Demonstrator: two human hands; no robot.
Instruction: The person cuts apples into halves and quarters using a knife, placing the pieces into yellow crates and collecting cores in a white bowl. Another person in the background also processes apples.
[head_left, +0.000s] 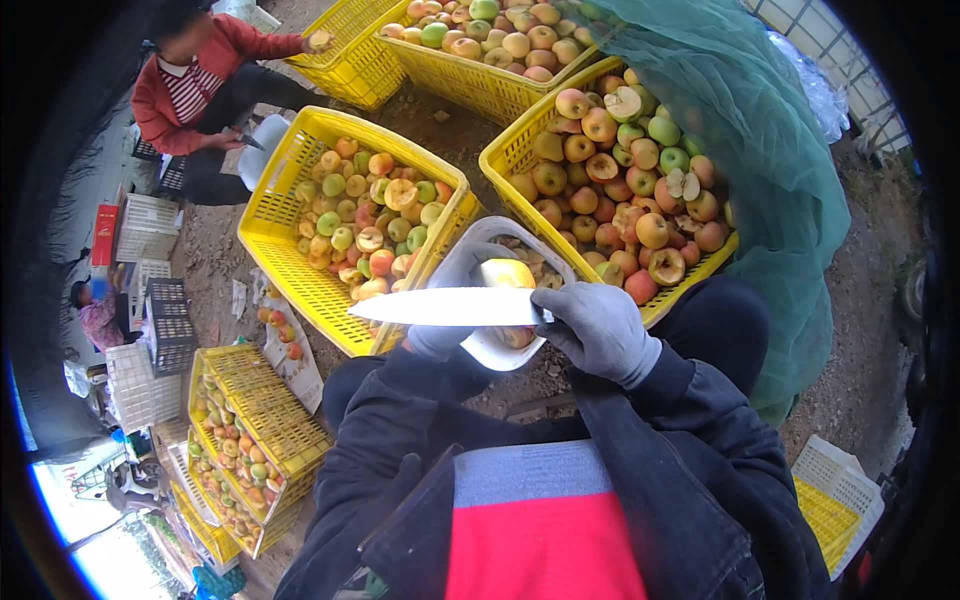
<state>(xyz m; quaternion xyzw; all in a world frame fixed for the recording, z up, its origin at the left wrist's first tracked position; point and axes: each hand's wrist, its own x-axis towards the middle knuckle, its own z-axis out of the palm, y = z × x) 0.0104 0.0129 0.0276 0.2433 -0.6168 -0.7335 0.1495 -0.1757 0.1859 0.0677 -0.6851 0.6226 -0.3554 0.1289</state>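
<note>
My right hand, in a grey glove, grips a large knife whose bright blade points left, across the front of my left hand. My left hand, gloved too, is closed around a yellow-red apple, partly hidden by the blade. Below both hands stands a white plastic container with pieces of apple in it. A yellow crate of apples is just left of the hands, and another yellow crate with whole and cut apples is at the upper right.
Green netting hangs over the right crate. A third crate of apples stands behind. At the upper left a co-worker sits with a knife and an apple. Stacked yellow crates hold apples at the lower left; loose apples lie on cardboard nearby.
</note>
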